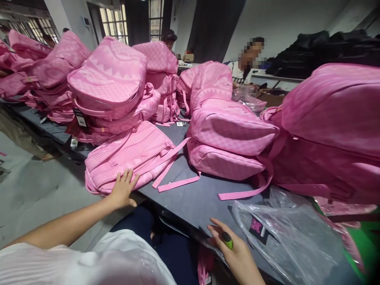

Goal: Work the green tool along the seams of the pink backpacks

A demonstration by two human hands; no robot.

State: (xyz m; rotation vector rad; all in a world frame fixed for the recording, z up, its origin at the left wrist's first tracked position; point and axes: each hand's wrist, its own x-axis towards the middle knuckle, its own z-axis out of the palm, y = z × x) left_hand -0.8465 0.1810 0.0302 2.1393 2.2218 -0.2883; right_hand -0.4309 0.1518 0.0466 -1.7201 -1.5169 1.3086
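A pink backpack (133, 158) lies on the table with its padded, strapped back facing up. My left hand (123, 190) rests on its near edge, fingers spread and holding nothing. My right hand (230, 245) is at the table's front edge, curled loosely around a short green tool with a black end (227, 240); the rest of it is hidden in my palm. Right of that hand lies a clear plastic bag (285, 237) with a black and pink label (259, 229). Two stacked pink backpacks (231, 130) stand beyond, their straps trailing over the grey tabletop (178, 206).
A tall pile of pink backpacks (109, 75) with hanging tags stands behind on the left; more piles run along the table. Large pink backpacks (332, 114) crowd the right side. Black bags (320, 55) are heaped at the back right. Other people are visible beyond the table.
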